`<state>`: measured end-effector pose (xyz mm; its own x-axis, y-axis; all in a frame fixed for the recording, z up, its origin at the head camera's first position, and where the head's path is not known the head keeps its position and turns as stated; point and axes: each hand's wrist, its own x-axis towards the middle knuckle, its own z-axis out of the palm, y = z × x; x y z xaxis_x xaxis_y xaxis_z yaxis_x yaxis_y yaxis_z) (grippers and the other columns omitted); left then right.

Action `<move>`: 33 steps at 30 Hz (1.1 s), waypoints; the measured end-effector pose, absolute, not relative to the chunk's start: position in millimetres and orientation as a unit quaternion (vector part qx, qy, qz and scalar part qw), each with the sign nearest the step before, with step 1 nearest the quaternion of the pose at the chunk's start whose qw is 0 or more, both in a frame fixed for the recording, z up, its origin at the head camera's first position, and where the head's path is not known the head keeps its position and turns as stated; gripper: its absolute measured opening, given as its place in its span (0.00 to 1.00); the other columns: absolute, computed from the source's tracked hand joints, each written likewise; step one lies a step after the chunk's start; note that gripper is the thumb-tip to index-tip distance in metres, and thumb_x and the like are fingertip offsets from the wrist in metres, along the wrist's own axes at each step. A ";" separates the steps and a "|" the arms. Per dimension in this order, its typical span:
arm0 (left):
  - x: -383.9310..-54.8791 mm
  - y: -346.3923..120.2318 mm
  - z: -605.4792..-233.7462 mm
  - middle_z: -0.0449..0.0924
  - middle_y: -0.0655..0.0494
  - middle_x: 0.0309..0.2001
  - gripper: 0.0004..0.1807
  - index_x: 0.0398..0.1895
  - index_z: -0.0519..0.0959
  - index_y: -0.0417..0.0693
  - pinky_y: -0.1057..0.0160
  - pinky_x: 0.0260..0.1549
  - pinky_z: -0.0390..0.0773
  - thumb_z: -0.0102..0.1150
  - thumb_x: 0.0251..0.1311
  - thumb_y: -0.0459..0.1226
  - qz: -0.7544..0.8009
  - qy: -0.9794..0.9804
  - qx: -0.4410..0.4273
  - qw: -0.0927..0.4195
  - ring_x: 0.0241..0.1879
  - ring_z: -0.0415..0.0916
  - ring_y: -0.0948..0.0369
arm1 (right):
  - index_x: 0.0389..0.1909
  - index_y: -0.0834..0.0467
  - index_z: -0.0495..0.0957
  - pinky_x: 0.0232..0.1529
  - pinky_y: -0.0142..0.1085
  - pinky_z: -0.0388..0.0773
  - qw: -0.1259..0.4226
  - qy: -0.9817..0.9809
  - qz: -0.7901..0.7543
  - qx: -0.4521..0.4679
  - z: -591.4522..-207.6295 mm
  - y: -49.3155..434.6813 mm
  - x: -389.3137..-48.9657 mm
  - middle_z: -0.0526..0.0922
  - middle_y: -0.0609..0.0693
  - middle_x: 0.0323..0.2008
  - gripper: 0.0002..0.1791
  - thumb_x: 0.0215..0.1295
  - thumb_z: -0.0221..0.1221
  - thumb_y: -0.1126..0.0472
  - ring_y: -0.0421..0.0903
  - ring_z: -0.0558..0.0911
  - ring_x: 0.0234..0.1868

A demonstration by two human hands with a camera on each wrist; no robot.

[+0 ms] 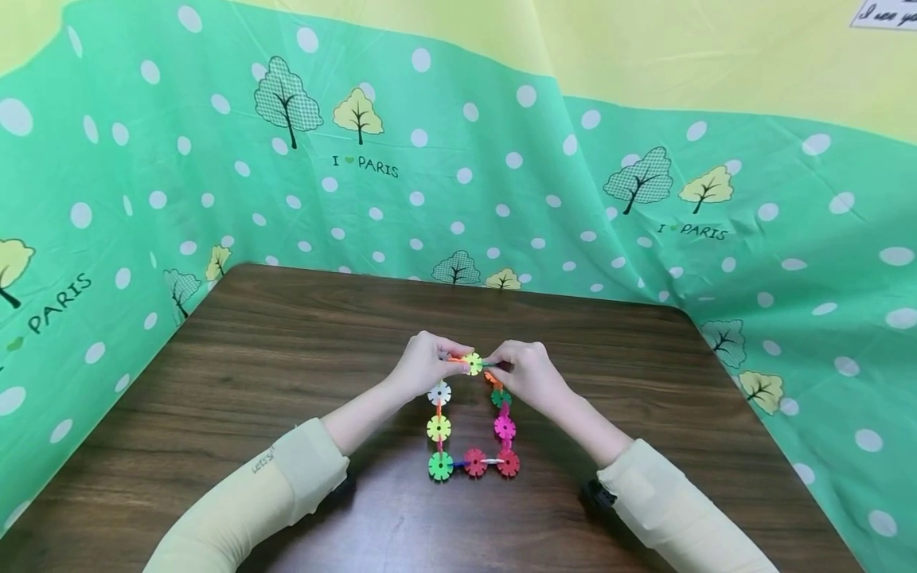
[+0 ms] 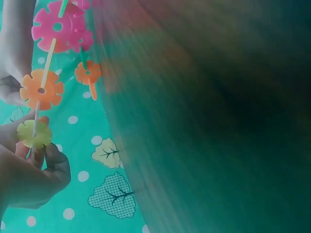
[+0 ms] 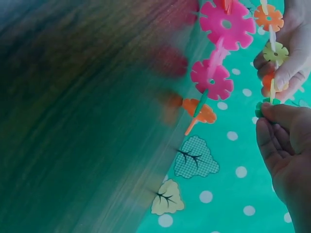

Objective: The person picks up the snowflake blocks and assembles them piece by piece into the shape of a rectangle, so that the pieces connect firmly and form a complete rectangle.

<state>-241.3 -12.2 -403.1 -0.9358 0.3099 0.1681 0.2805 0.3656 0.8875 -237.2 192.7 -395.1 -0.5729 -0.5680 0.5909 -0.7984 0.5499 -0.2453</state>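
Notched plastic snowflake discs are joined into a U-shaped chain on the dark table, in the head view. Its left side has a white disc [image 1: 439, 392], a yellow disc [image 1: 439, 428] and a bright green disc [image 1: 440, 466]. Red discs [image 1: 475, 462] lie along the near side, and a magenta disc [image 1: 505, 428] is on the right. At the far end, my left hand [image 1: 423, 366] pinches an orange disc beside a light-yellow disc [image 1: 471, 364]. My right hand [image 1: 530, 374] pinches a green disc [image 3: 260, 108] between thumb and fingers. Fingers partly cover the held pieces.
The brown wooden table [image 1: 322, 318] surrounds the chain. Behind it hangs a green, dotted cloth [image 1: 458, 199] printed with trees, touching the table's far edge. A dark wrist strap [image 1: 598, 493] shows at the right sleeve.
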 end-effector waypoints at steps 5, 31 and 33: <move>-240.5 -12.4 -403.0 0.85 0.48 0.41 0.13 0.41 0.86 0.45 0.71 0.19 0.72 0.70 0.49 0.35 0.522 0.835 0.174 0.007 0.23 0.76 0.68 | 0.26 0.60 0.83 0.25 0.29 0.78 0.211 -0.860 0.250 0.391 -396.3 193.0 -238.8 0.83 0.50 0.25 0.07 0.46 0.70 0.71 0.38 0.78 0.23; -248.2 -19.8 -404.8 0.85 0.53 0.40 0.13 0.40 0.86 0.48 0.65 0.36 0.79 0.71 0.49 0.37 0.501 0.855 0.136 0.011 0.39 0.79 0.61 | 0.51 0.61 0.77 0.33 0.31 0.77 -0.048 -0.922 0.238 0.301 -414.1 216.3 -256.8 0.82 0.51 0.42 0.23 0.54 0.68 0.58 0.45 0.80 0.36; -248.7 -20.0 -405.1 0.85 0.54 0.40 0.13 0.40 0.86 0.48 0.65 0.35 0.79 0.71 0.49 0.37 0.504 0.853 0.133 0.015 0.39 0.79 0.61 | 0.51 0.61 0.77 0.30 0.29 0.76 -0.047 -0.920 0.251 0.296 -413.5 217.0 -256.5 0.82 0.51 0.40 0.23 0.53 0.68 0.59 0.45 0.80 0.34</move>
<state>-248.7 -20.0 -405.1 -0.9641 0.2423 0.1085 0.2119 0.4565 0.8641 -256.5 217.0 -413.5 -0.8200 -0.5690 0.0614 -0.5213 0.6984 -0.4904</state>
